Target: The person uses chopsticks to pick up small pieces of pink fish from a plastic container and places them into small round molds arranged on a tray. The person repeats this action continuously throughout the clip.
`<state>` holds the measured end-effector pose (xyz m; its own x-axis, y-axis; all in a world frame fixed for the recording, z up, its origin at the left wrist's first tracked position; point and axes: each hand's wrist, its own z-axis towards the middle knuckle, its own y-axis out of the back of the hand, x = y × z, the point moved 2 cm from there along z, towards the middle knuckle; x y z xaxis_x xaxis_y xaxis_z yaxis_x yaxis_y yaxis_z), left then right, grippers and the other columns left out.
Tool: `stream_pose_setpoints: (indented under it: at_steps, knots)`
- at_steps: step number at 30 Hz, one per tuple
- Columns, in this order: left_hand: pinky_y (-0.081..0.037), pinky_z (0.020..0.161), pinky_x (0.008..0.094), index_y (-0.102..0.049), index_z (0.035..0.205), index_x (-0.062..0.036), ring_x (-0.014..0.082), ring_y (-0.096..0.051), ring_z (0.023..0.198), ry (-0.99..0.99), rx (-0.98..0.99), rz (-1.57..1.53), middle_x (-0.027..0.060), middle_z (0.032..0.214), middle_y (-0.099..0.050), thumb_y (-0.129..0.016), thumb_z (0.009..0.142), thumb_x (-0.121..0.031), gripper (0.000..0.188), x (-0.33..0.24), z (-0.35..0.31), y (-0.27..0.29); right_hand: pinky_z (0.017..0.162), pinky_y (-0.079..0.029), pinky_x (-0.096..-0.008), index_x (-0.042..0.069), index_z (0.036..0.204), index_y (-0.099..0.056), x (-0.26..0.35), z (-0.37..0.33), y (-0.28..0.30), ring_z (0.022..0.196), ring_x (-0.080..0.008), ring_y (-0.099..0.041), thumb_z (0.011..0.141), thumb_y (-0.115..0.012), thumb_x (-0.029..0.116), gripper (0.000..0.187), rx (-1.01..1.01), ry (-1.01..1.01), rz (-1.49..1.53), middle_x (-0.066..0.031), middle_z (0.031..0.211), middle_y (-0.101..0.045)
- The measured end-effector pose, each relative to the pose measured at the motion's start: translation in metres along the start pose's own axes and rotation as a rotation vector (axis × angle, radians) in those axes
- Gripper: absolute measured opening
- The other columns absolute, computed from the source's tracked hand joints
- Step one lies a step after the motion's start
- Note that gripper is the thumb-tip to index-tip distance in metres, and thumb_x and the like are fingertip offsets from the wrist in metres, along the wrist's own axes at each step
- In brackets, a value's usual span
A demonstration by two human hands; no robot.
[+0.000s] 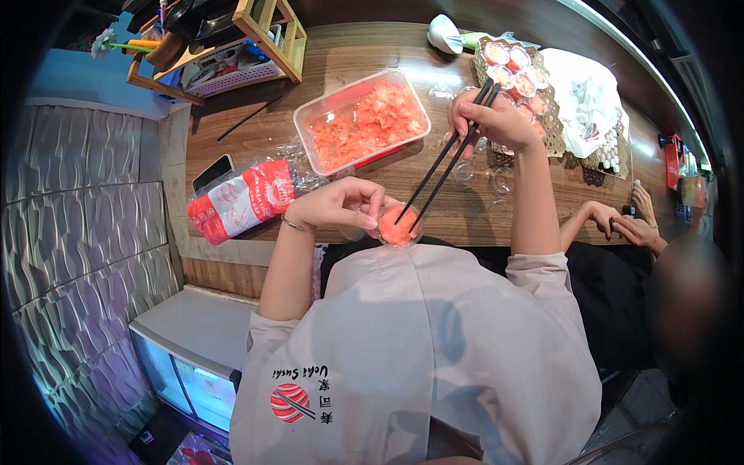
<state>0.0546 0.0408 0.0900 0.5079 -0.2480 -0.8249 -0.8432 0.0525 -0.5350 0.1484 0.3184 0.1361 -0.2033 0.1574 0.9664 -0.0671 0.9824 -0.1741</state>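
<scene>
Wooden table (333, 54); clear cup (395, 242) at left fingers (375, 204), edge pinched; right fingers (466, 110) closed round chopsticks (441, 181).

Pale grey shirt (364, 325) with short, loose sleeves (538, 273) — a seam (425, 310) runs down its middle. On its near left sits a round badge (291, 402), striped red and white, beside black lettering (301, 373). Left wrist (303, 213) — thin silvery bracelet (294, 225).

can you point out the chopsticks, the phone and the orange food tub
chopsticks (439, 185): head view, on one stick's shaft, below the right hand (496, 118)
phone (212, 173): head view, on its dark face
tub (373, 153): head view, on its near rim
</scene>
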Motion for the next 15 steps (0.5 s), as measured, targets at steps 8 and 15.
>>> stream_pose_setpoints:
  at_steps: [8,15]
  knots:
    - [-0.05,0.078,0.0269,-0.054,0.077,-0.0031,0.0106,-0.058,0.084,0.029,0.026,-0.022,0.0024,0.081,-0.057,-0.072,0.081,-0.009,0.019,-0.004,0.001,-0.003,0.049,-0.056,-0.0279,-0.003,0.072,-0.057,0.005,-0.003,-0.003,0.065,-0.0233,-0.066,0.094,-0.053,0.034,0.043,0.074,0.198,0.036,-0.0154,0.078,-0.058]
    - [-0.05,0.068,0.0249,-0.053,0.077,-0.0027,0.0086,-0.055,0.074,0.0,0.019,0.014,0.0004,0.076,-0.053,-0.072,0.08,-0.009,0.02,-0.007,0.002,-0.006,0.047,-0.054,-0.0244,-0.001,0.074,-0.058,0.006,0.0,-0.014,0.059,-0.0187,-0.066,0.095,-0.052,0.032,0.04,0.037,-0.002,0.008,-0.0114,0.079,-0.06]
